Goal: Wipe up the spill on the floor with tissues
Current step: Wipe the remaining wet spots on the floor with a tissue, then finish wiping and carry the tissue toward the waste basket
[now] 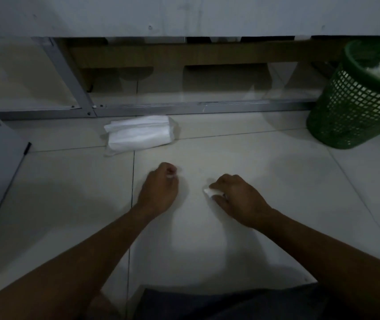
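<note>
Right hand (237, 197) pinches a small tissue (208, 191) against the floor (276, 204). Left hand (160, 188) curled on a white scrap (171, 176). Tissue pack (138, 133) beyond; green basket (355, 107) far right.

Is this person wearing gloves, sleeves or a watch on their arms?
No. The left hand and right hand are bare, with no gloves. Both forearms are uncovered as far as the picture shows, with no sleeves, watch or wristband. In this dim view I cannot make out any ring.

The floor (242, 239) tiles are looking smooth and faintly glossy. The tissue pack (138, 133) is showing soft white paper inside thin clear plastic wrap. The green bin (355, 112) is looking like matt plastic mesh, and the frame rail (184, 108) is looking like brushed metal.
</note>
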